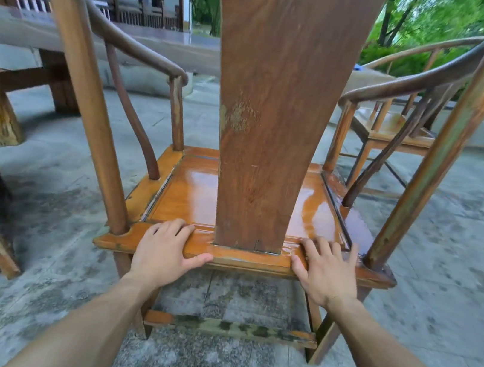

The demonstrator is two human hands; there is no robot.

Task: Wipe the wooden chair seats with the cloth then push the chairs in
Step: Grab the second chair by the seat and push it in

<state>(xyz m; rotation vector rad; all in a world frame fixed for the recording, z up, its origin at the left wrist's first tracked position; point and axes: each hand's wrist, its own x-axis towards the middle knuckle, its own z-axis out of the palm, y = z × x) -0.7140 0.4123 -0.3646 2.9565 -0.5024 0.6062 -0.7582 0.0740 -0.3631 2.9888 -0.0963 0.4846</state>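
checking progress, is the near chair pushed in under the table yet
Not yet: the chair stands clear of the table, bare floor between; both hands grip its seat's back edge.

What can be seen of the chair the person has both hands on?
The wooden armchair stands upright on stone paving, seen from behind. It has a broad back splat, curved arm rails, round posts and a glossy, wet-looking orange seat. Its finish is worn and greenish on the posts and low stretcher. The left hand and right hand grip the rear seat rail either side of the splat.
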